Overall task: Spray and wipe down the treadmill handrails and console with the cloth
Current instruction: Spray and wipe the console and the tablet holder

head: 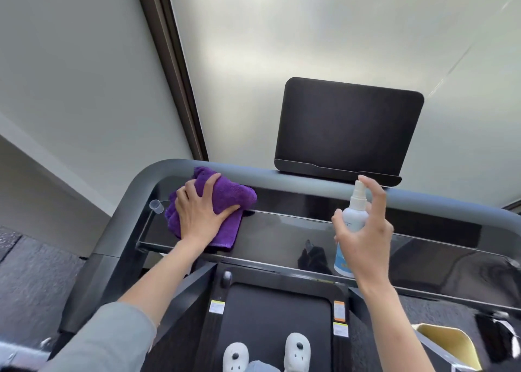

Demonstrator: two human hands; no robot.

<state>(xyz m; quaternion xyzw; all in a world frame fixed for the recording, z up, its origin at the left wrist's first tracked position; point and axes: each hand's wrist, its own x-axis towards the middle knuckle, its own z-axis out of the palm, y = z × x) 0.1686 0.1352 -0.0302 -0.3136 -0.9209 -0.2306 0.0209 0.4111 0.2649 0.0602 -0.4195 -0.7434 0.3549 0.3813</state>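
While left hand [201, 212] presses cloth [225, 199] flat-fingered — right hand [363, 230] grips spray bottle [351, 222], label unreadable.

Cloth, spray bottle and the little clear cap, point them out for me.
cloth [234, 194], head view, bare purple fold right of the fingers
spray bottle [355, 212], head view, white upper body
cap [156, 206], head view, its clear side

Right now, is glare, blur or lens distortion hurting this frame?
Head view: wide-angle bends the handrail; the glossy console mirrors the spray bottle; the frosted window is bright and soft; edges blur at lower left; the purple cloth stays sharp.
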